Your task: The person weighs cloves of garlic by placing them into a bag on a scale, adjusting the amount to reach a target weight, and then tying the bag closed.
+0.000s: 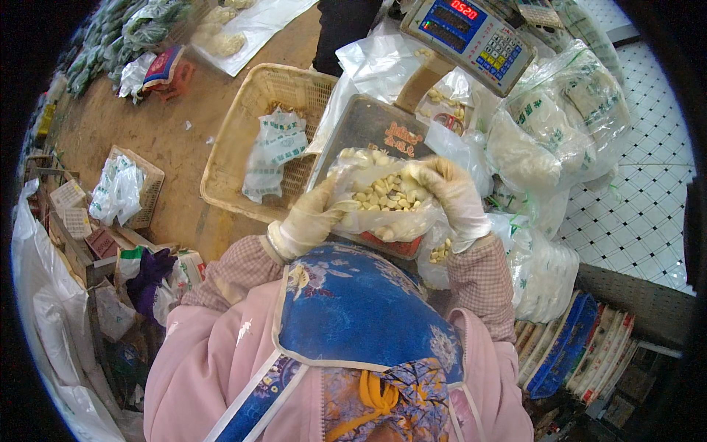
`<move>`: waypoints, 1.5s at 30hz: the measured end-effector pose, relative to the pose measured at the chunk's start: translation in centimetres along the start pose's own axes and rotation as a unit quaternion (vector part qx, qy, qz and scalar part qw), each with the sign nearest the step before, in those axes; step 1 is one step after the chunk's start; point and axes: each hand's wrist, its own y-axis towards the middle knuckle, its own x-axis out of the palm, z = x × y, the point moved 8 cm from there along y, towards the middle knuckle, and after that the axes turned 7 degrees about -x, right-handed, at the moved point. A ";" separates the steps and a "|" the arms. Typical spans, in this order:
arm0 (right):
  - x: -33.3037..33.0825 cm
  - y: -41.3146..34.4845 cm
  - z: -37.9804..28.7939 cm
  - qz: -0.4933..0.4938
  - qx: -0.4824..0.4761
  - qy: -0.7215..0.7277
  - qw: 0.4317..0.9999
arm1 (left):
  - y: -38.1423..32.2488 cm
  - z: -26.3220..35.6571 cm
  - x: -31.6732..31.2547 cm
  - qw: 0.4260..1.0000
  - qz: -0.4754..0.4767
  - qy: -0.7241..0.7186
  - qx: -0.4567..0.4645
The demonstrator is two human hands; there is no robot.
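Note:
A transparent plastic bag (411, 226) of peeled garlic cloves (384, 194) rests on or just over the dark platform of a bench scale (359, 124). Its mouth is spread wide, so the pale cloves show inside. My left hand (309, 216), in a whitish glove, grips the bag's left edge. On the opposite side my right hand (454, 193), gloved alike, pinches the rim between thumb and fingers. The scale's display head (467, 41) stands beyond the platform with red digits lit. Some fingertips are hidden by the plastic film.
Left of the scale stands a yellowish plastic crate (221, 171) holding a printed bag (279, 146). Large bundles of plastic bags (558, 110) crowd the right. A smaller basket (152, 190) sits farther left. Red-handled scissors (450, 122) lie behind the platform.

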 end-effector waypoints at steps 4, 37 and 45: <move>4.9 -0.6 -10.4 -0.052 -0.166 0.191 0.966 | -0.1 0.0 0.1 0.998 0.003 -0.058 -0.016; 4.0 -6.1 -8.2 0.041 -0.332 -0.212 0.918 | 0.6 14.4 13.9 0.951 -0.220 0.211 -0.060; 1.4 -6.6 -8.0 0.028 -0.326 -0.153 0.932 | 1.8 14.7 2.7 0.953 -0.025 0.168 0.253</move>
